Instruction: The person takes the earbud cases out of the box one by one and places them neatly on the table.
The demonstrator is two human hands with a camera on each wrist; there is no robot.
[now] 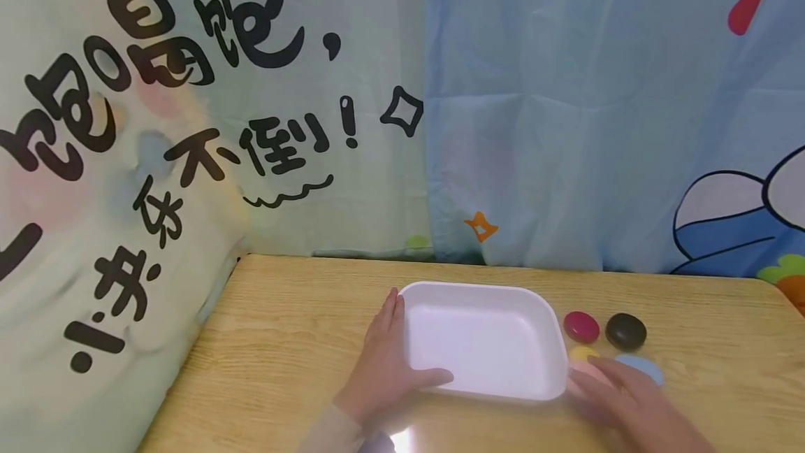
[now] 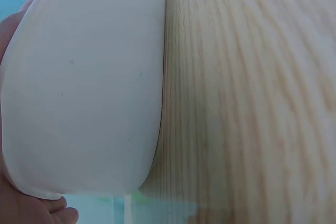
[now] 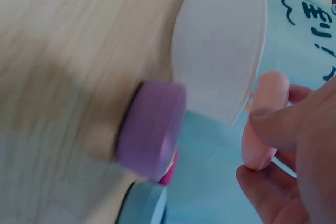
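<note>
A shallow white tray (image 1: 484, 341) with rounded corners lies on the table. My left hand (image 1: 390, 362) grips its left end, fingers along the outer side and thumb over the near edge. In the left wrist view the tray's outer wall (image 2: 84, 77) fills the left half. Just off the tray's right end is my right hand (image 1: 619, 397), blurred. It pinches a pale pink rounded disc (image 3: 269, 90) between thumb and fingers, close to the tray's rim in the right wrist view. A purple disc (image 3: 149, 129) stands on the table nearby.
To the right of the tray lie a magenta disc (image 1: 581, 327), a black disc (image 1: 626, 331), a light blue disc (image 1: 643, 367) and a yellow disc (image 1: 583, 352), partly covered. A printed curtain (image 1: 541, 124) hangs behind the wooden table (image 1: 277, 327) and along its left side.
</note>
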